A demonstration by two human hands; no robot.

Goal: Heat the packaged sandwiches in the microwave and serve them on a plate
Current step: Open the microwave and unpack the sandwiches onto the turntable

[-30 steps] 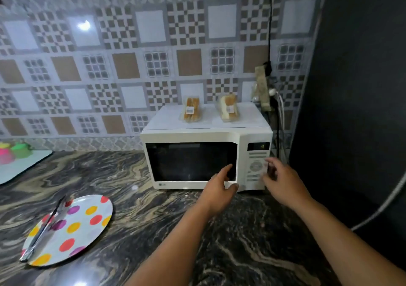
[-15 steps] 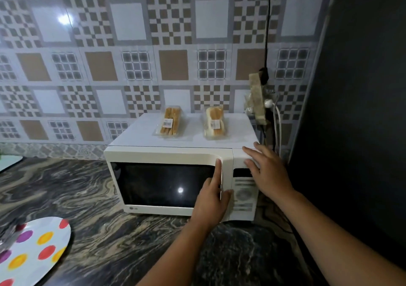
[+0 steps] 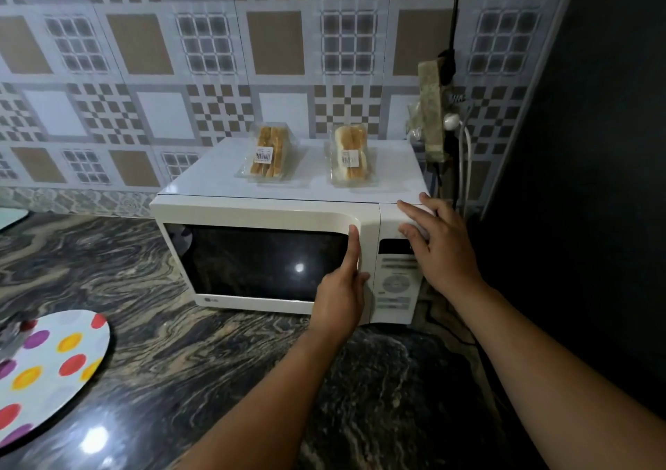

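Note:
A white microwave [image 3: 252,210] stands on the marble counter with its door closed. Two packaged sandwiches lie on its top: a triangular one [image 3: 268,155] on the left and a bun-shaped one [image 3: 350,159] on the right. My left hand [image 3: 342,289] is on the door's right edge, fingers curled around the handle recess. My right hand [image 3: 438,242] rests flat on the top right corner, above the control panel [image 3: 394,285], holding nothing. A polka-dot plate [image 3: 54,368] lies at the lower left of the counter.
Metal tongs [image 3: 10,336] lie on the plate's left edge, mostly cut off. A socket strip [image 3: 432,109] with cables hangs on the tiled wall right of the microwave. A dark panel [image 3: 594,181] closes off the right side. The marble counter [image 3: 216,379] extends in front.
My right hand rose from the control panel to the microwave's top right corner. My left hand slid up the door's edge. The view has moved closer to the microwave.

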